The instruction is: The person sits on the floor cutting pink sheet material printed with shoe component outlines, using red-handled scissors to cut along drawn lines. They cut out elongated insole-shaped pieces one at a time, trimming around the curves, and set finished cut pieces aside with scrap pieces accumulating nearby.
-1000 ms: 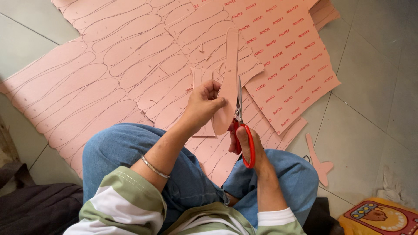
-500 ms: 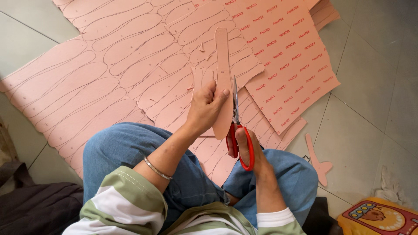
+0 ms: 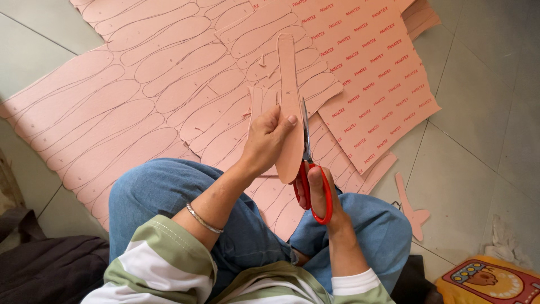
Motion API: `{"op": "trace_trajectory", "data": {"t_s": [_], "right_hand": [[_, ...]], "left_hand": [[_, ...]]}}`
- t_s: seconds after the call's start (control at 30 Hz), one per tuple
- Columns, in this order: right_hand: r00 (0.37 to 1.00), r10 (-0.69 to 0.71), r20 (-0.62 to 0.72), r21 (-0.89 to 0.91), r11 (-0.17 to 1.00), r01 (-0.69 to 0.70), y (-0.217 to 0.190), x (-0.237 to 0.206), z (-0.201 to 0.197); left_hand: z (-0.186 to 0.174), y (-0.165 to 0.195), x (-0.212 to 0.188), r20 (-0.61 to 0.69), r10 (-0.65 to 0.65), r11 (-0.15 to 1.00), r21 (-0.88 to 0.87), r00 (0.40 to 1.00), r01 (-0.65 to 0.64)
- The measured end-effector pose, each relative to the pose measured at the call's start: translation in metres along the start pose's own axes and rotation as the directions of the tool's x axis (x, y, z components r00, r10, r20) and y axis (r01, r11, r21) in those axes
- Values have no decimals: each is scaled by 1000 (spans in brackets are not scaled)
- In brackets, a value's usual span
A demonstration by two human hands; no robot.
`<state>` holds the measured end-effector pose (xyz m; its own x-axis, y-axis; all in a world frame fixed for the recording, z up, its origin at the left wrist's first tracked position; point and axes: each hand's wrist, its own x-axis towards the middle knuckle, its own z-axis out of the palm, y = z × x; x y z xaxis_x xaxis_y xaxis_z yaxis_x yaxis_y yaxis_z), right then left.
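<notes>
Now the pink insole-shaped cutout (image 3: 289, 101) stands nearly upright in front of me, where half a second ago it leaned a little to the right; my left hand (image 3: 267, 142) has turned it straighter. That hand is closed around its lower part, thumb on the near face and fingers curled behind. My right hand (image 3: 320, 197) is wrapped into the red handles of the scissors (image 3: 308, 163), thumb through one loop; the blades look almost closed and lie along the right edge of the cutout, touching it. Compared with a second ago, the blades sit slightly further up that edge, so I judge the trim along the right side is advancing and the piece is close to being freed of surplus.

Below and beyond it the large pink sheet (image 3: 112, 112) with traced insole outlines lies on the tiled floor (image 3: 484, 112), partly under my knees in blue jeans (image 3: 169, 191). A printed pink sheet (image 3: 371, 73) overlaps it on the right, and a small pink offcut (image 3: 410, 208) rests on the tiles near my right knee.
</notes>
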<state>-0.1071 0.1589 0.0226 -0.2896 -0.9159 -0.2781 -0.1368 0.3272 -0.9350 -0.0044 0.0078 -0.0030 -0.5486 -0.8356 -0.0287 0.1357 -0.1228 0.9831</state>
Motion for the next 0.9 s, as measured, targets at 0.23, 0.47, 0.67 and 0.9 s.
{"op": "trace_trajectory", "data": {"t_s": [0.23, 0.47, 0.67, 0.9], "right_hand": [[998, -34, 47, -57, 998, 37, -12, 1, 1], [999, -9, 36, 24, 1000, 8, -11, 1, 3], [1000, -5, 30, -30, 1000, 6, -15, 1, 1], [1000, 7, 25, 6, 1000, -8, -15, 6, 1]], "left_hand": [[1, -4, -1, 32, -19, 998, 63, 999, 16], [1, -6, -1, 50, -8, 1000, -28, 999, 9], [0, -4, -2, 49, -21, 1000, 0, 999, 21], [1, -1, -2, 77, -18, 999, 52, 997, 14]]}}
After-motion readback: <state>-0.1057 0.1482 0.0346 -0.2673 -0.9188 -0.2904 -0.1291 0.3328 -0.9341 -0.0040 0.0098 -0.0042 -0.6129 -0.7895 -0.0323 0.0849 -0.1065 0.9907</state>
